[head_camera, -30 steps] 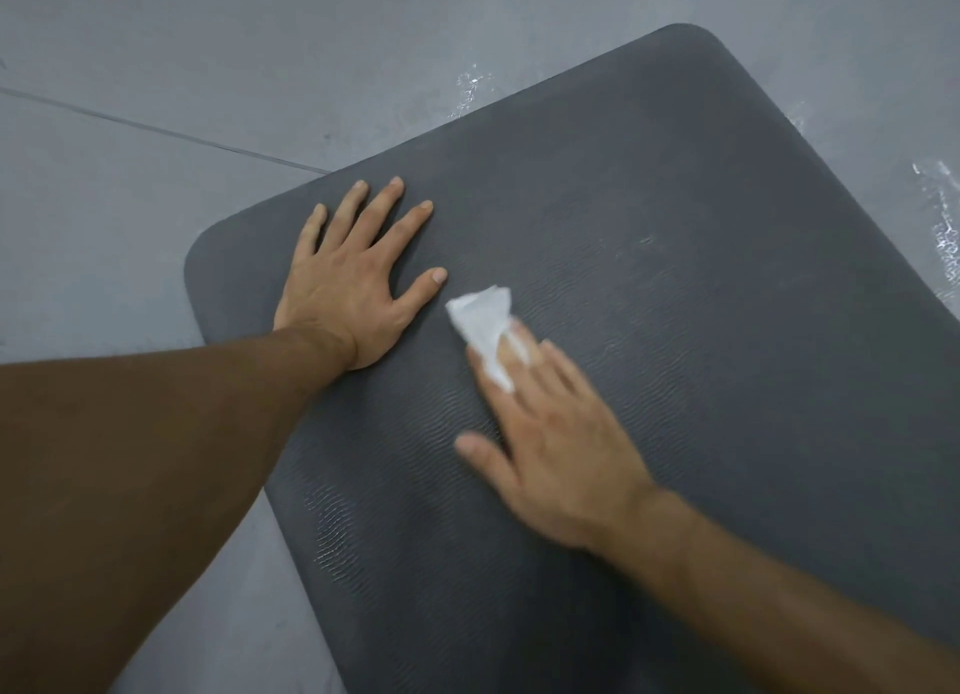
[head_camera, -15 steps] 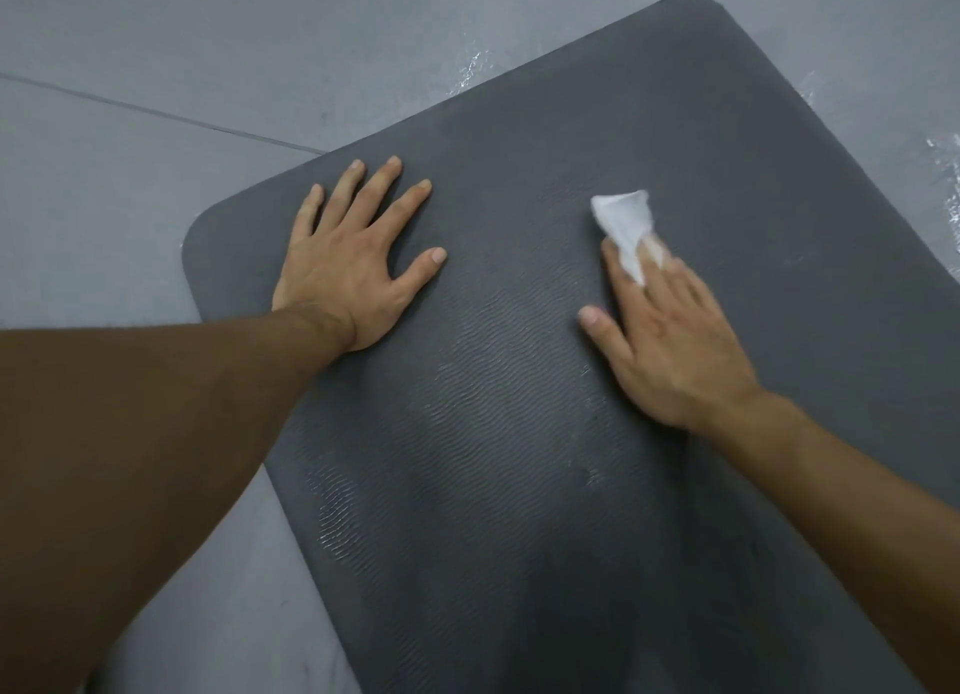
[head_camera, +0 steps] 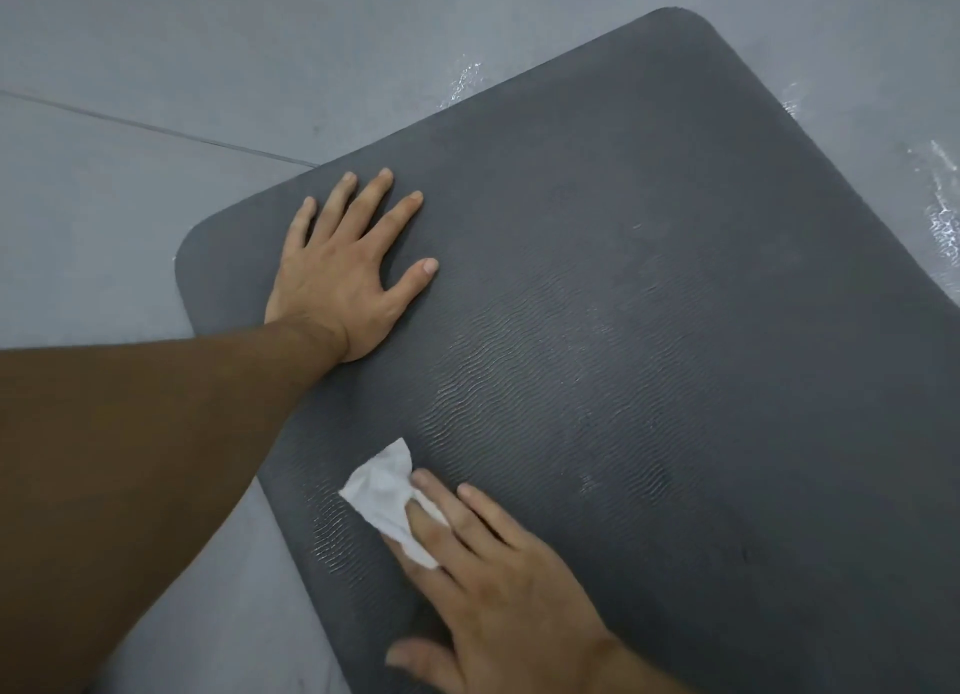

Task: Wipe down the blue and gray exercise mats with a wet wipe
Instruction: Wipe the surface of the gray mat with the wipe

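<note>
**Desk:** What did you have on the far left of the head feed?

**Me:** Gray floor (head_camera: 130, 256), with a thin seam (head_camera: 156, 129) running across it at a slant. The person's left forearm came in from that side, and the left hand (head_camera: 337, 282) lay palm down on the gray mat (head_camera: 675, 329), near its rounded left corner. The fingers were spread and straight, gripping nothing, just resting flat on the surface.

**Desk:** And the wipe?

**Me:** The wet wipe (head_camera: 382, 490) was low in the view, right of the forearm, crumpled and white. It sat on the mat close to the mat's near-left edge. The right hand (head_camera: 498, 589) was on top of it, reaching in from the lower right. I saw the fingers laid out straight, pressing the wipe onto the mat rather than curling around it. A fold of the wipe showed between two of the fingers, and the rest stuck out past the fingertips towards the upper left.

**Desk:** The mat itself?

**Me:** It lay flat on the floor, turned at an angle to my view, with a wavy ribbed texture showing across the middle. Off its right edge, the floor carried shiny patches (head_camera: 943, 215).
</note>
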